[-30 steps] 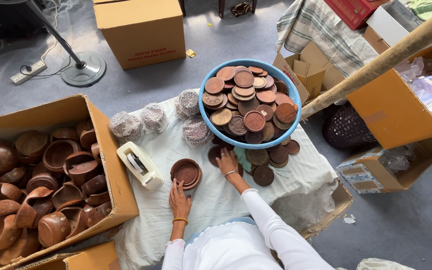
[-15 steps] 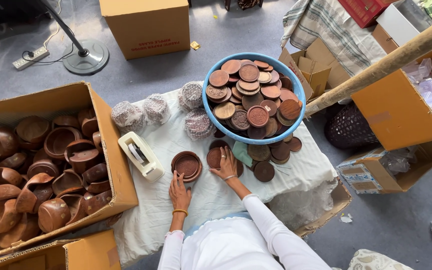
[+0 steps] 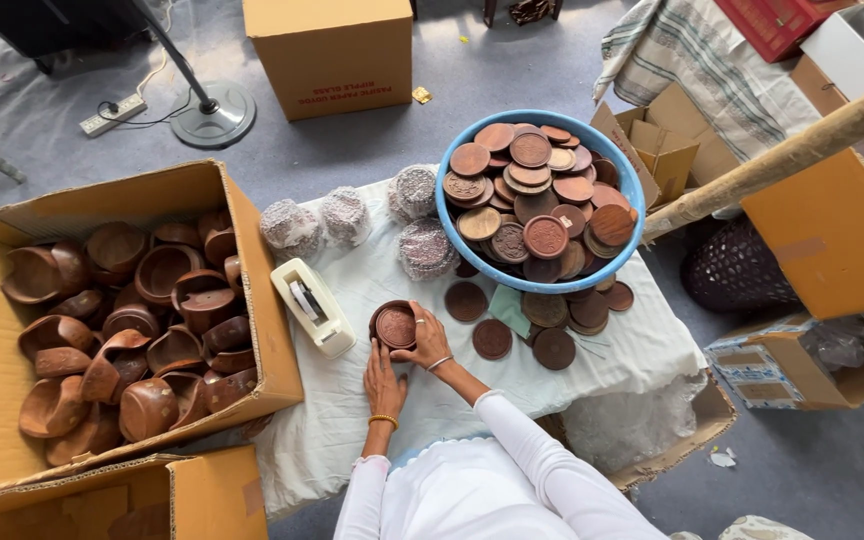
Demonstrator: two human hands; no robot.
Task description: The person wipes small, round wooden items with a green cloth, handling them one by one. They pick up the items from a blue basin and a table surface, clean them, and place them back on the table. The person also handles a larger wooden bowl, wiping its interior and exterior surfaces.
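A small round wooden bowl with a carved wooden lid (image 3: pixel 394 325) on top sits on the white cloth (image 3: pixel 352 420) in front of me. My right hand (image 3: pixel 426 343) cups the bowl's right side, fingers on the lid's edge. My left hand (image 3: pixel 384 382) rests just below the bowl, fingers reaching its near rim. Both sleeves are white, with a bangle on each wrist. Loose round wooden lids (image 3: pixel 492 339) lie on the cloth to the right.
A blue basin (image 3: pixel 452 233) heaped with carved wooden lids stands at the back right. An open cardboard box (image 3: pixel 262 330) of wooden bowls is on the left. A white tape dispenser (image 3: pixel 312 306), wrapped bundles (image 3: pixel 344 215), more boxes and a fan stand (image 3: pixel 211 113) surround the cloth.
My right hand has brought a lid from the loose lids onto the bowl and now cups it. My left hand has moved up to the bowl's near rim.
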